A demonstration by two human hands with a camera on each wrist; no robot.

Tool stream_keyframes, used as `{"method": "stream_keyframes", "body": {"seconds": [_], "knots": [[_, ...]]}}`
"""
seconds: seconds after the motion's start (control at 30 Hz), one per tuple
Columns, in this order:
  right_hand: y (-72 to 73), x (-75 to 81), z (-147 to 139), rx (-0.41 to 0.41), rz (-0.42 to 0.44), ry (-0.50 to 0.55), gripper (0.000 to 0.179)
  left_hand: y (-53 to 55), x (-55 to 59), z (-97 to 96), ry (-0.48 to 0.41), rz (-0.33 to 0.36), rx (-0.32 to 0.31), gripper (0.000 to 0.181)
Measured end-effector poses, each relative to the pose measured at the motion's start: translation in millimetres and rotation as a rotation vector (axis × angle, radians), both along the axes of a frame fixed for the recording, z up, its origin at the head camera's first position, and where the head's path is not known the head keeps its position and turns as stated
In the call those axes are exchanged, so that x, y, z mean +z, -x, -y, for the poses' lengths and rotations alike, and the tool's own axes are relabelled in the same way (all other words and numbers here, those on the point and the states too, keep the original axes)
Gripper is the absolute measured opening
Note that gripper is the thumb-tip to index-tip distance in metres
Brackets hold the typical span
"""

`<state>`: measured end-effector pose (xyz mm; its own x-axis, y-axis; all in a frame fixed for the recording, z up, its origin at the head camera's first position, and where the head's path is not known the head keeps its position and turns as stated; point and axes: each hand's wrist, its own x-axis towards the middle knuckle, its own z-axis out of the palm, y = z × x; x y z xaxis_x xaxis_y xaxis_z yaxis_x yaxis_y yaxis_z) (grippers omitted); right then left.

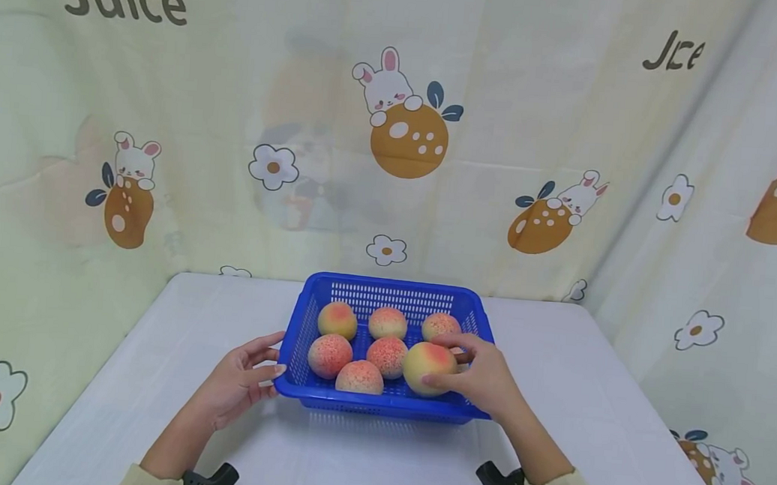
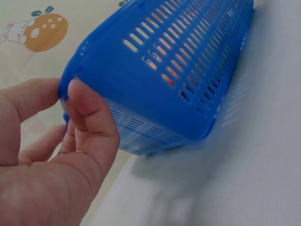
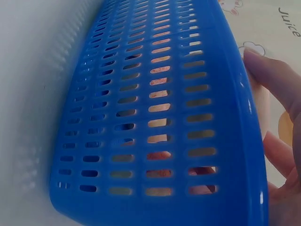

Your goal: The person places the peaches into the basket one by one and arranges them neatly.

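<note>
A blue slotted plastic basket (image 1: 387, 402) stands over the white table and holds several red-and-yellow peaches. My left hand (image 1: 236, 382) grips its left end at the rim; in the left wrist view, the thumb (image 2: 91, 103) lies against the outer side of the basket (image 2: 141, 84). At the right front of the basket, my right hand (image 1: 487, 377) holds a yellow peach (image 1: 428, 369) with a red top between thumb and fingers. In the right wrist view, the basket wall (image 3: 230, 155) hides most of that peach and part of the hand.
Other peaches lie close by, such as a speckled one (image 1: 387, 357) in the middle and one (image 1: 441, 326) at the back right. The white table (image 1: 222, 306) meets a printed curtain (image 1: 309, 214) behind the basket. Black wrist bands (image 1: 211, 481) sit on both wrists.
</note>
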<state>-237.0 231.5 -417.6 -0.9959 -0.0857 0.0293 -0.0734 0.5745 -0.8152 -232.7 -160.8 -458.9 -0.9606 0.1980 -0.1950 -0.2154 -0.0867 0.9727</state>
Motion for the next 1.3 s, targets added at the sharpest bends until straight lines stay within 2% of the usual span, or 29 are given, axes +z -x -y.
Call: {"method": "stream_keyframes", "body": {"seconds": [0.4,0.67,0.9,1.3], "knots": [[3.3,-2.1,6.5,0.028,0.037,-0.084,0.061,-0.3,0.5,-0.1,-0.002,-0.003,-0.011,0.068],[3.3,-4.1,7.7,0.054,0.009,-0.125,0.060,-0.8,0.0,-0.3,0.007,-0.008,-0.002,0.068],[4.7,-8.2,11.7,0.042,-0.002,-0.195,0.063,-0.7,0.6,-0.6,0.008,-0.001,0.003,0.068],[1.5,-1.5,18.0,0.029,0.009,-0.246,0.059,1.0,-1.6,0.5,0.006,-0.001,0.001,0.069]]}}
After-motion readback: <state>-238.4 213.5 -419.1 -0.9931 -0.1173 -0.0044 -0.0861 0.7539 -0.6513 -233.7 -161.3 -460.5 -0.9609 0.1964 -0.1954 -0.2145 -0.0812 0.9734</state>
